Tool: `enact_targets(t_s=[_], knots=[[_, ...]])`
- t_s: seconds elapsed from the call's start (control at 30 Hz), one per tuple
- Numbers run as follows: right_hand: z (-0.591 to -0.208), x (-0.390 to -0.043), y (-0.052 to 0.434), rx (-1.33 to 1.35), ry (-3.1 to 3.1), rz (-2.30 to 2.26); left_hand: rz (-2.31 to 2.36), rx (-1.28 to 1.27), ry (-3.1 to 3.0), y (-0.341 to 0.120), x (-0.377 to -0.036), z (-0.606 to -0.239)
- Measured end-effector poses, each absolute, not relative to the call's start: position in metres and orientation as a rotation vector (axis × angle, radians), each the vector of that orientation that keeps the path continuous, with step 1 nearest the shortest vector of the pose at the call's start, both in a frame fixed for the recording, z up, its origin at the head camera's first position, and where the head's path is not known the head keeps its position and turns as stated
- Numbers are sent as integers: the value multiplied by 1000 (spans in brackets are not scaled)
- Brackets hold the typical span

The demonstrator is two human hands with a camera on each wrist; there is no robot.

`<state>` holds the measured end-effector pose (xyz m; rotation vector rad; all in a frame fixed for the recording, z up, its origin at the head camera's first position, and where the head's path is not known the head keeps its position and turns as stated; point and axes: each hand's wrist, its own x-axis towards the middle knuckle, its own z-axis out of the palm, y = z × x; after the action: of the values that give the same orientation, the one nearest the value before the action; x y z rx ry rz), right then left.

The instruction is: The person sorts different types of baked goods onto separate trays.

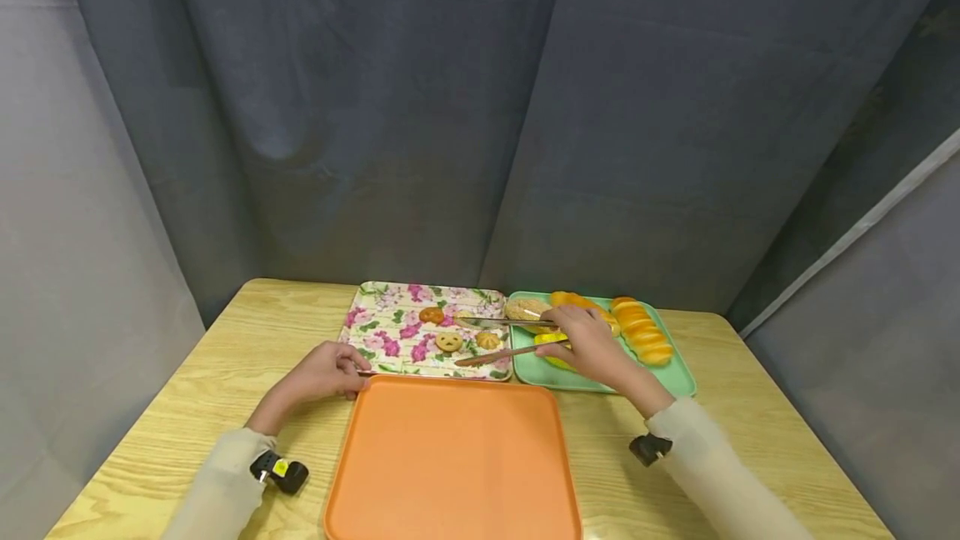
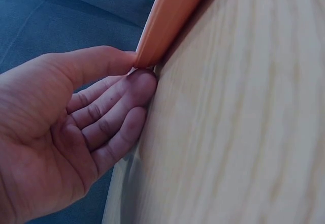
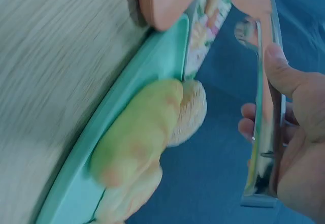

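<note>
In the head view my left hand [image 1: 324,369] is at the far left corner of the orange tray [image 1: 453,457]. The left wrist view shows its thumb and fingers pinching the tray's corner [image 2: 152,51]. My right hand [image 1: 588,344] grips metal tongs [image 1: 510,322], also seen as tongs [image 3: 264,148] in the right wrist view. Their two arms are spread apart and reach left over the floral tray [image 1: 365,298]. A round face-shaped cookie [image 1: 448,342] and a shell-shaped cookie [image 1: 487,341] lie between or near the tong tips, with a brown cookie [image 1: 431,315] farther left.
Right of the floral tray stands a green tray [image 1: 678,377] bearing several breads, among them a sesame bun [image 1: 525,308] and a scored loaf [image 1: 642,332]. The wooden table [image 1: 277,315] ends at a dark grey curtain [image 1: 375,148] behind.
</note>
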<state>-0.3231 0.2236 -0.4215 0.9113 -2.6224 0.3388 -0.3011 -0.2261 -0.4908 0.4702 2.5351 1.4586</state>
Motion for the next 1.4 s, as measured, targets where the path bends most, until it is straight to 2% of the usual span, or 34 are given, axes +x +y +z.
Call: enact_targets(t_s=[0.2,0.43,0.73,1.17,1.4], knots=[[-418,-316,270,916,-2670,587,1449,461,2541,-227,-301,-490],[-420,-311,323,1075,-2621,760,1441,466,2546,-228,-302,-489],[-427,-303,373,1107,-2867,916,1457,473,2526,-228,-302,-487],[-435,-297,397,1259,-2889,1138,1459,479,2520,-228,-303,-488],[-438,-298,396,1280,-2949,1047,1459,479,2524,-227,-302,-491]])
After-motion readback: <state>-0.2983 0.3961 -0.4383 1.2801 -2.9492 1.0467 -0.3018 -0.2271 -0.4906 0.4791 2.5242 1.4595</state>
